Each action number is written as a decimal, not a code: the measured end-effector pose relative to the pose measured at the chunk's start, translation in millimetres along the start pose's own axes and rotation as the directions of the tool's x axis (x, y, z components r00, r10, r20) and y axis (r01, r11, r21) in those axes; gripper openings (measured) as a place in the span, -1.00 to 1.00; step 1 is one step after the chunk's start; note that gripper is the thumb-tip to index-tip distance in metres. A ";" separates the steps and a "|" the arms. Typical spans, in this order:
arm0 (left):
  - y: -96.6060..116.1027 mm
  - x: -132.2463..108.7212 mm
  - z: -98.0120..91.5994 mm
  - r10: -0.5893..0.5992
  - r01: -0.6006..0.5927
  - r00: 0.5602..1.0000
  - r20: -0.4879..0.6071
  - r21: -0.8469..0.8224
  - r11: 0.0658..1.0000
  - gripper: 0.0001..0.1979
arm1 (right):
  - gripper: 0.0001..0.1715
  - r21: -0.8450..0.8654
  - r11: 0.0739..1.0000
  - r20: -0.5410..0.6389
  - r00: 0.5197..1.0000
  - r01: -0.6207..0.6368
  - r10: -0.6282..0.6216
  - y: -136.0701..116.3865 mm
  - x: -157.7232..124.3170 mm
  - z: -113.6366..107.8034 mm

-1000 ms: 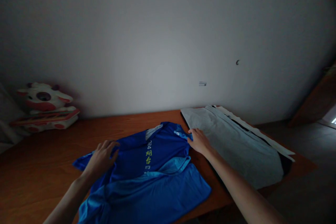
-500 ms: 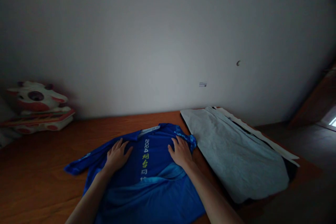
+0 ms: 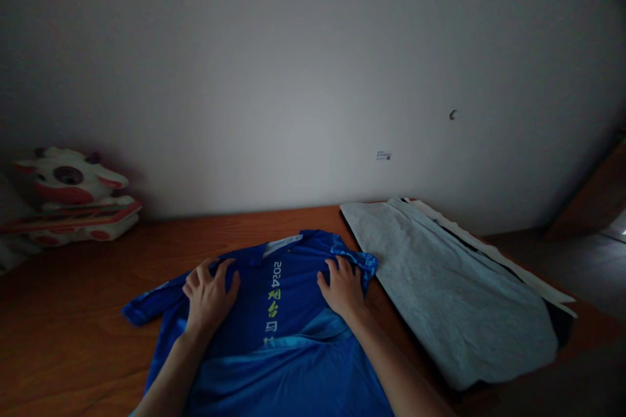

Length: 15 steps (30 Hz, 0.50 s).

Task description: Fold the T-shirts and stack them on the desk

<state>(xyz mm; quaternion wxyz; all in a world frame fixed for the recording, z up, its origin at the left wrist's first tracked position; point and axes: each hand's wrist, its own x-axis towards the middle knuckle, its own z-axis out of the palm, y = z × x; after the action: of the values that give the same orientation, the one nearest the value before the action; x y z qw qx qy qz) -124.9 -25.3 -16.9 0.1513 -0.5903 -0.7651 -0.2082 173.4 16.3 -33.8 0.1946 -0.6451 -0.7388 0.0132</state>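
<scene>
A blue short-sleeved T-shirt (image 3: pixel 259 287) lies spread on the wooden table, its white-lined collar toward the wall. "2024" and yellow and white characters run down its chest, and a lighter blue fold crosses the lower part. On the left shoulder area of the cloth rests my left hand (image 3: pixel 209 293), fingers bent and apart. My right hand (image 3: pixel 342 285) lies on the opposite side by the patterned sleeve, with its fingers spread. Neither hand has cloth visibly gripped, though the fingertips partly press into the fabric.
To the right lies a stack of folded garments, a grey one (image 3: pixel 454 287) on top. A toy cow with a keyboard (image 3: pixel 73 202) stands at the table's left rear. The wooden table (image 3: pixel 73 313) meets a pale wall behind.
My left hand has shifted slightly left and its fingers are more bent. My right hand has moved a little right, near the sleeve, which now lies farther out. The view has shifted slightly.
</scene>
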 end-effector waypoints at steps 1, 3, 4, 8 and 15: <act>4.9 0.9 -2.4 0.099 -0.098 0.994 0.054 -0.030 0.995 -0.58 | -0.50 0.007 1.000 -0.007 1.000 0.003 -0.003 0.0 0.0 -0.3; 15.1 5.0 -1.8 0.290 -0.264 0.938 0.187 -0.156 0.952 -0.65 | -0.52 0.022 1.000 -0.019 1.000 0.008 -0.008 0.6 -0.1 -1.4; 20.1 8.6 1.4 0.348 -0.300 0.909 0.230 -0.220 0.928 -0.66 | -0.53 0.030 1.000 -0.024 1.000 0.010 -0.009 1.0 -0.1 -2.1; 33.0 34.8 28.5 0.356 -0.271 0.896 0.265 -0.308 0.912 -0.57 | -0.54 0.066 0.998 -0.036 0.999 0.023 -0.020 1.8 0.4 -4.3; 21.9 85.8 59.4 0.233 -0.185 0.955 0.184 -0.248 0.951 -0.41 | -0.56 0.112 0.993 -0.051 0.998 0.037 -0.031 3.1 1.0 -4.1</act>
<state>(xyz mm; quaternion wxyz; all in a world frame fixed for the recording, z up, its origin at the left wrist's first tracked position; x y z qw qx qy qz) -125.0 81.0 -24.4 0.0220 -0.7005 -0.6807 -0.2134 177.5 16.8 -30.6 0.2489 -0.6206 -0.7427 0.0356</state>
